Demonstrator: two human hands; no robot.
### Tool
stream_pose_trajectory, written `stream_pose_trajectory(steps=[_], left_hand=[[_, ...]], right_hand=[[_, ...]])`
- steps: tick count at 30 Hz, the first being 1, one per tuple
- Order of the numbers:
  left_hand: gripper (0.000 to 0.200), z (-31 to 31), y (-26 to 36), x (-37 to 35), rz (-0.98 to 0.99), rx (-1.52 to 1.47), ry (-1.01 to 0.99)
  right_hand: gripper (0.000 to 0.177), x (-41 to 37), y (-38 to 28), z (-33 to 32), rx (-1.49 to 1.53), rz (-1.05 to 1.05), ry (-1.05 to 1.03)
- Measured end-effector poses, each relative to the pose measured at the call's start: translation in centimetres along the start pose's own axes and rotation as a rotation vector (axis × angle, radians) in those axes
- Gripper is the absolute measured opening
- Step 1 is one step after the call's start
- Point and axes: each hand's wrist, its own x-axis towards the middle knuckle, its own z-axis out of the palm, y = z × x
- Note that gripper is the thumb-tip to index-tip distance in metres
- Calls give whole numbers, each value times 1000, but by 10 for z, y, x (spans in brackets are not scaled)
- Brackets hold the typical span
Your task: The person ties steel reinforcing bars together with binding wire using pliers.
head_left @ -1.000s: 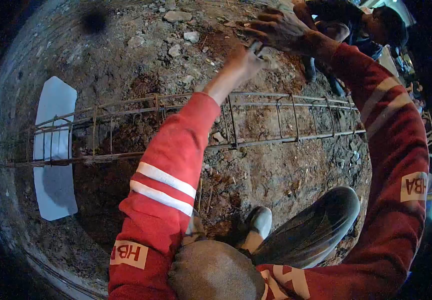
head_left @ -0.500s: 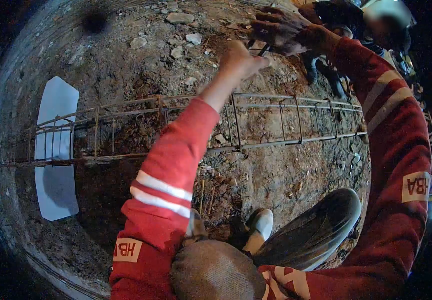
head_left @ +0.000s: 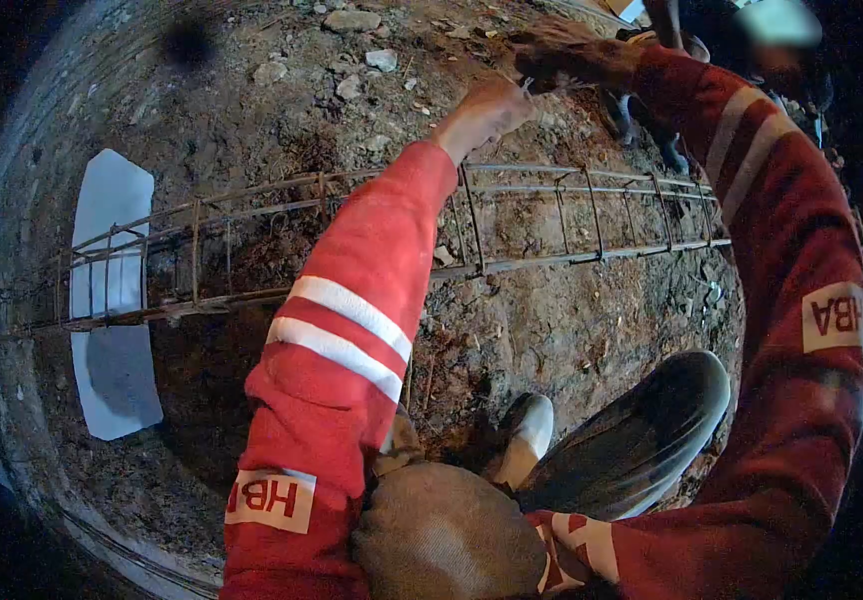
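Note:
Both of my arms, in red sleeves with white stripes, reach out past a long cage of thin steel bars [head_left: 542, 261]. At the upper middle, my left hand [head_left: 490, 108] is closed around something small that I cannot make out. Close by on its right, my right hand [head_left: 570, 55] is dark and blurred, and its finger pose is unclear. Both hands are just beyond the far side of the cage, over the dirt ground [head_left: 542, 330].
A white panel [head_left: 117, 370] lies at the left, partly beneath the cage. Stones [head_left: 352, 21] are scattered at the top. Another person [head_left: 752, 60] is at the upper right. My knees [head_left: 447, 530] and shoe [head_left: 530, 430] are below the cage.
My right hand has moved down and its spread fingers are now hard to see. My left hand has shifted slightly right. A dark thin item between the hands no longer shows clearly.

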Motion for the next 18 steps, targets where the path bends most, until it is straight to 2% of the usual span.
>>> stream_pose_trajectory(steps=[4, 6, 7, 9, 10, 11, 13, 14, 15, 16, 17, 18], left_hand=[[22, 2, 13, -9, -21, -60, -80], [40, 14, 37, -47, -69, -30, 530], [40, 18, 29, -35, -69, -30, 523], [59, 20, 9, -12, -106, 14, 382], [50, 15, 8, -13, -61, -104, 325], [50, 15, -3, -5, -59, -105, 333], [32, 10, -17, 4, 8, -714, -68], [16, 8, -19, 3, -96, -761, -96], [16, 0, -16, -4, -85, -765, -97], [18, -10, -13, -13, -45, -805, -191], [21, -16, -15, -20, -9, -843, -281], [21, -12, -20, -35, -8, -847, -279]], right_hand=[[65, 3, 7, -4, 71, 16, -104], [65, 7, 9, -5, 112, 40, -168], [65, 9, 8, -4, 156, 64, -237], [65, 16, 8, -5, 231, 116, -343], [64, 21, 8, -7, 261, 140, -414], [64, 24, 10, -9, 274, 180, -473], [64, 26, 8, -11, 244, 249, -535], [64, 24, 4, -9, 136, 252, -442], [64, 18, 2, -3, 26, 256, -306], [62, -8, 12, 41, -216, 38, 235], [62, -17, 14, 57, -223, 37, 232], [62, -25, 15, 75, -195, 36, 258]])
